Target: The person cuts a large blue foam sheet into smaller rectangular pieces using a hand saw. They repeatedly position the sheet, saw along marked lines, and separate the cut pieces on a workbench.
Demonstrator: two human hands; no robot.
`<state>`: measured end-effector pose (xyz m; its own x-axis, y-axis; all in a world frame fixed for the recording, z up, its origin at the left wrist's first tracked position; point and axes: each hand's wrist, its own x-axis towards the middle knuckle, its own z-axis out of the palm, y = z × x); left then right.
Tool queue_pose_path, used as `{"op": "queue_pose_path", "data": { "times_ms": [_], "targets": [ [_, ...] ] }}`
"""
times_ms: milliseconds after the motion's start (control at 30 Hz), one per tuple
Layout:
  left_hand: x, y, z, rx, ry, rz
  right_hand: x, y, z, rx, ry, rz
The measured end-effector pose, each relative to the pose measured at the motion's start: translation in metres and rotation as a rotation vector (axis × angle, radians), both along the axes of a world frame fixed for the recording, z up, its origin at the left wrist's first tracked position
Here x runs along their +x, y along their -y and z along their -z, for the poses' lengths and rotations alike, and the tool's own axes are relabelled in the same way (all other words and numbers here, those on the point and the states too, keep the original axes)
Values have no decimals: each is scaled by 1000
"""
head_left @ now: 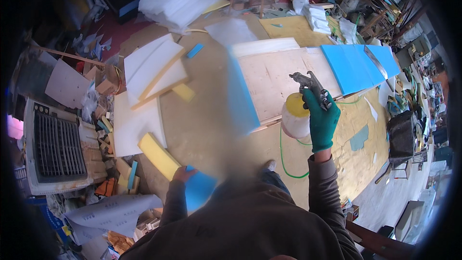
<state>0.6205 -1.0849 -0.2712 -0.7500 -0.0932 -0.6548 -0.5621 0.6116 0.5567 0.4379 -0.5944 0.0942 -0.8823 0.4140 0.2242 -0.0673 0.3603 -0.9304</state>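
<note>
In my right hand (pixel 322 123), which wears a green glove, I grip a metal spray gun (pixel 315 87). Its pale container with a yellow upper part (pixel 295 115) hangs beside the glove. Low on the left, my bare left hand (pixel 183 174) is closed at the near end of a long yellow foam strip (pixel 159 156). A blue foam piece (pixel 199 188) lies right against that hand; whether my fingers hold it too is unclear. Beyond the gun lies a pale wooden panel (pixel 284 79), flanked by a blue sheet (pixel 243 98) and blue foam pads (pixel 353 67).
White foam slabs with yellow edges (pixel 149 67) lie on the left. A green hose (pixel 284 161) curves across the floor by my foot. A dusty louvred appliance (pixel 60 147) stands far left, and white sheeting (pixel 178 0) is piled behind. A blurred smear covers part of the middle.
</note>
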Motion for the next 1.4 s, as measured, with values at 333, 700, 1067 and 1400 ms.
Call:
{"op": "queue_pose_path", "data": {
  "times_ms": [333, 700, 1067, 1400],
  "targets": [
    [1, -11, -32, -3, 100, 29, -2, -35, 3, -3, -70, 109],
    [18, -1, -18, -107, 226, 102, -5, -75, 7, -60, -129, 225],
    [38, 6, 13, 15, 138, -6, 2, -46, 8, -45, -44, 103],
    [67, 1, -7, 36, 213, -123, 29, -8, -5, -175, -2, -24]
  ]
}}
